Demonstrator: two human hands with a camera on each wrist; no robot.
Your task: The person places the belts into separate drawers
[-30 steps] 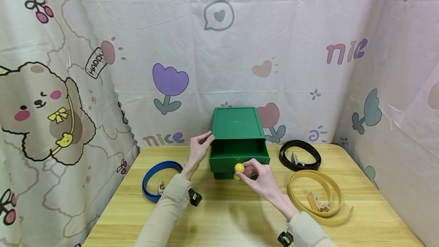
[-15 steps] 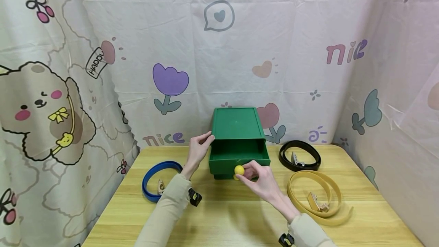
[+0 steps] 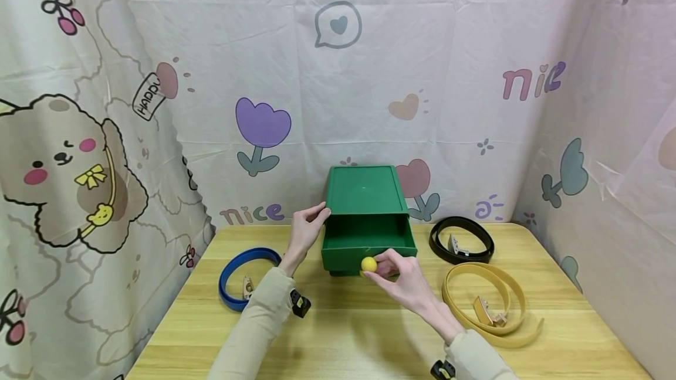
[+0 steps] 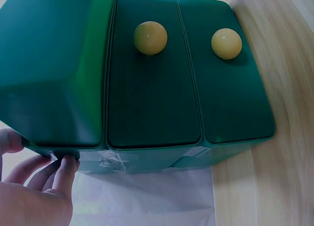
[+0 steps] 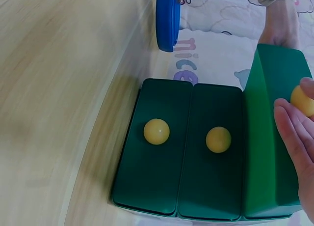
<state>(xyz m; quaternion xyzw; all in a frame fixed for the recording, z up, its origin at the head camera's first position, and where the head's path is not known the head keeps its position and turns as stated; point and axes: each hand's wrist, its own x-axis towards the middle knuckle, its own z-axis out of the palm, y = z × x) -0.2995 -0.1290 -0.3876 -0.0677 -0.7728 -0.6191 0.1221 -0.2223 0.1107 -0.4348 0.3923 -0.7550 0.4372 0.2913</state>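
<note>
A green drawer cabinet (image 3: 363, 187) stands at the back of the table, its top drawer (image 3: 338, 259) pulled out with the bare green inside showing. My right hand (image 3: 404, 277) pinches that drawer's round yellow knob (image 3: 369, 264) between thumb and fingers. At the cabinet's upper left front corner, my left hand (image 3: 305, 232) holds the edge, with fingertips against the side wall in the left wrist view. Two lower drawers, a middle one (image 4: 152, 98) and a bottom one (image 4: 238, 98), are pushed in, each with a yellow knob.
A coiled blue belt (image 3: 226, 286) lies on the wooden table (image 3: 327, 339) by my left forearm. On the right are a coiled black belt (image 3: 436, 245) and a yellow belt (image 3: 520, 292) near my right wrist. A printed curtain (image 3: 338, 92) hangs close behind the cabinet.
The top drawer has come out slightly further toward me, its knob moving down in the head view with my right hand. My left hand has stayed at the cabinet's corner.
</note>
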